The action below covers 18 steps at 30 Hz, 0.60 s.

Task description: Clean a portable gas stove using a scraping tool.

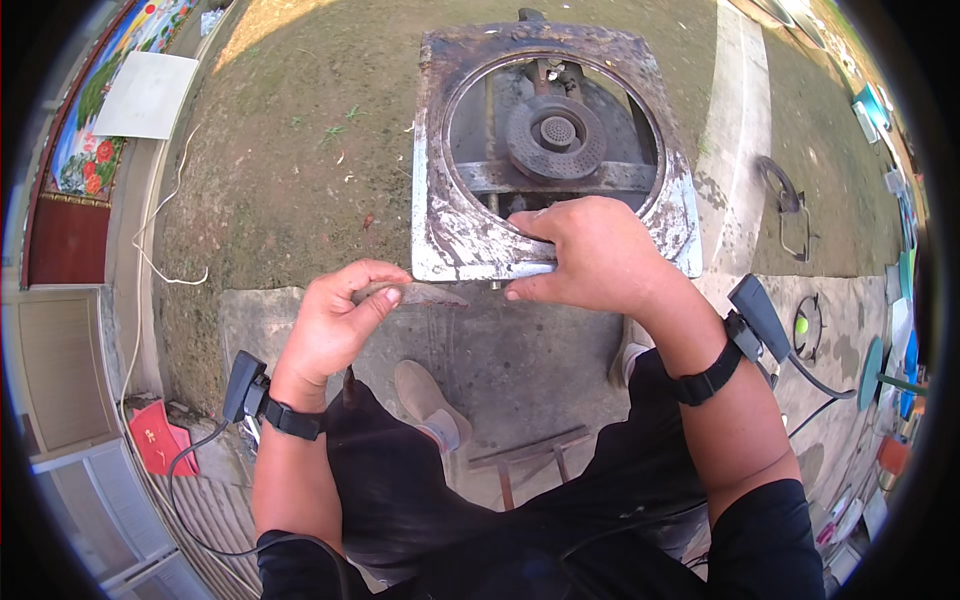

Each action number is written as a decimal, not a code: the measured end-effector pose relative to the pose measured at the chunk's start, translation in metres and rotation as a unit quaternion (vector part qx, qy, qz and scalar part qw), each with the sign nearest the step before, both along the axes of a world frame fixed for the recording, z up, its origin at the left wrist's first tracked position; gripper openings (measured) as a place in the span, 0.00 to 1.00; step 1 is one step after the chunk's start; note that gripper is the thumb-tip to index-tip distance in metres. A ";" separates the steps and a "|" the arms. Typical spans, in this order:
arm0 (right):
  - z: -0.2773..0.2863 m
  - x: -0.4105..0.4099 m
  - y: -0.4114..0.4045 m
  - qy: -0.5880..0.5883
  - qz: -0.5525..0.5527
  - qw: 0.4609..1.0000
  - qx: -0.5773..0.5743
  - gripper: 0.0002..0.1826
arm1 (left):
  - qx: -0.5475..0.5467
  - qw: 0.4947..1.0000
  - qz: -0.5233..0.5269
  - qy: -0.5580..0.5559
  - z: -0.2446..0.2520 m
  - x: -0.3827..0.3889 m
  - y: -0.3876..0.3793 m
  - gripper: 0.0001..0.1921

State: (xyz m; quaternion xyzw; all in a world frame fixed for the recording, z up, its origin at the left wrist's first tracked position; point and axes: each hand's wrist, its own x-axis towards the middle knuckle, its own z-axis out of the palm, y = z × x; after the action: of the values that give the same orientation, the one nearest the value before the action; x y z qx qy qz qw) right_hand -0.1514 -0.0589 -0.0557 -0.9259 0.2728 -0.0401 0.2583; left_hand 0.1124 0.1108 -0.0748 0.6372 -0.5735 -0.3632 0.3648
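Note:
Before me is a rusty, scraped metal gas stove (442, 217) with a square top and a large round opening. Inside the opening sits a round perforated burner (556, 139) above a metal crossbar. My right hand (592, 255) grips the stove's near edge, thumb below the rim and fingers over the top. Between the thumb and fingers of my left hand (337, 315) is a flat, worn metal blade (431, 294), which points right, close to the stove's near left corner. A brown pointed piece (349, 386) shows under that hand; I cannot tell whether it belongs to the blade.
On the right lie a round metal pot stand (808, 341) with a yellow-green ball at it, and a curved metal piece (778, 184). A metal frame (529, 454) stands between my legs. A pale cable (139, 244) and red paper (159, 436) are left.

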 end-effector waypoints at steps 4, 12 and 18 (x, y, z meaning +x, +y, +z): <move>0.004 0.000 0.000 0.025 -0.002 1.000 0.008 0.32 | 0.009 0.990 0.127 0.056 0.006 0.010 0.013 0.07; 0.002 0.001 0.001 0.015 -0.001 1.000 -0.002 0.30 | -0.014 0.952 0.226 0.203 0.006 0.028 -0.006 0.12; 0.002 0.000 0.000 0.019 -0.003 1.000 0.010 0.29 | 0.040 0.968 0.195 0.157 -0.009 0.024 -0.006 0.13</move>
State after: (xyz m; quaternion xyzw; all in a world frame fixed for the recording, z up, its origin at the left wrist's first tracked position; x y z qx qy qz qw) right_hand -0.1509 -0.0588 -0.0536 -0.9231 0.2805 -0.0200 0.2624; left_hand 0.1360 0.1044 -0.0833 0.6857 -0.3595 -0.4029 0.4882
